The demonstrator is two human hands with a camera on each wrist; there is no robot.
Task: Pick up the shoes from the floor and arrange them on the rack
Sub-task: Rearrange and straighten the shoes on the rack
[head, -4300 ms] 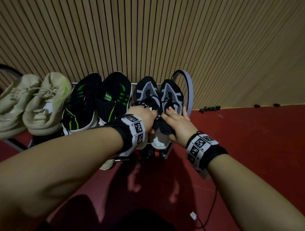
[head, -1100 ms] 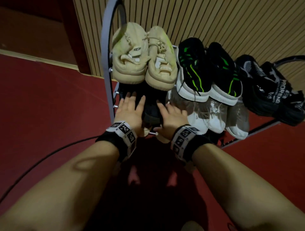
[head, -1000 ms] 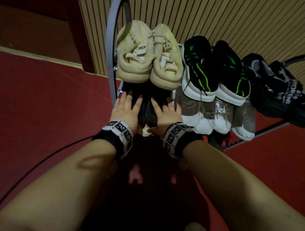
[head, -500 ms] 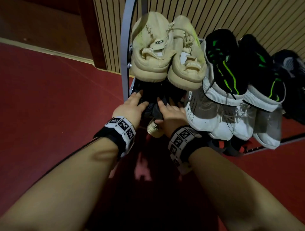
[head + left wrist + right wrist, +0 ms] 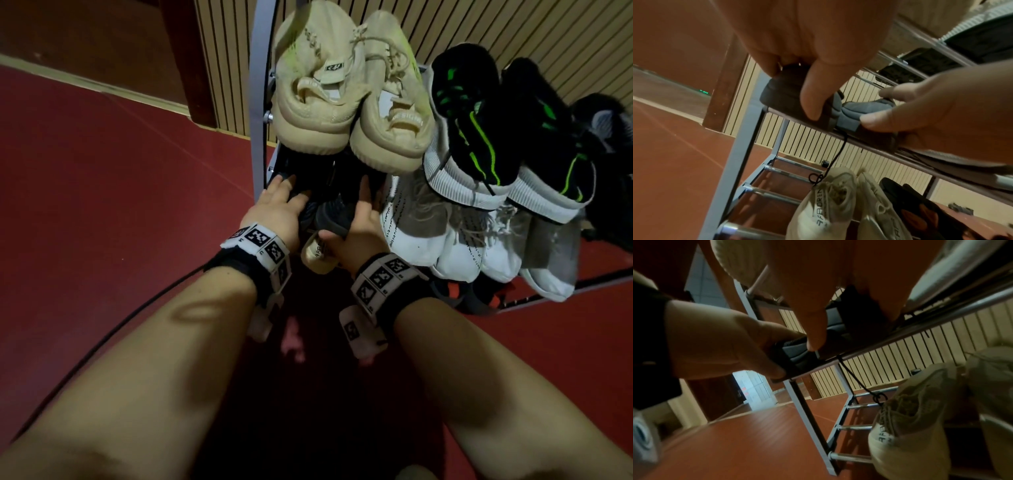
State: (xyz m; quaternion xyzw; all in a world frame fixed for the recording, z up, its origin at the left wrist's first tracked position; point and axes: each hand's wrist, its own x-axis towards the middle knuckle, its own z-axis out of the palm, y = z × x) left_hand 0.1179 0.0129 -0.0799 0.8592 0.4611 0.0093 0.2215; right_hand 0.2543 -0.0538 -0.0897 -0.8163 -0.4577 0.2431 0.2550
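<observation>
A pair of dark shoes [image 5: 334,214] lies at the left end of the rack's [image 5: 257,102] middle shelf, under the beige pair. My left hand [image 5: 279,202] grips the left dark shoe [image 5: 781,91], thumb curled round its heel and fingers over the top. My right hand [image 5: 363,219] holds the right dark shoe [image 5: 797,353], and in the left wrist view its thumb and fingers pinch the grey heel collar [image 5: 851,112]. The toes of both shoes are hidden under the shelf above.
Beige shoes [image 5: 315,78] and black-green shoes [image 5: 479,123] fill the top shelf. White shoes [image 5: 421,236] sit right of my hands. Another beige shoe [image 5: 824,203] lies on the lowest shelf. A black cable [image 5: 102,342] crosses the red floor on the left.
Both hands have left the grey-black pair at the top shelf's right end. They now hold the dark pair on the middle shelf and have slid a little deeper in.
</observation>
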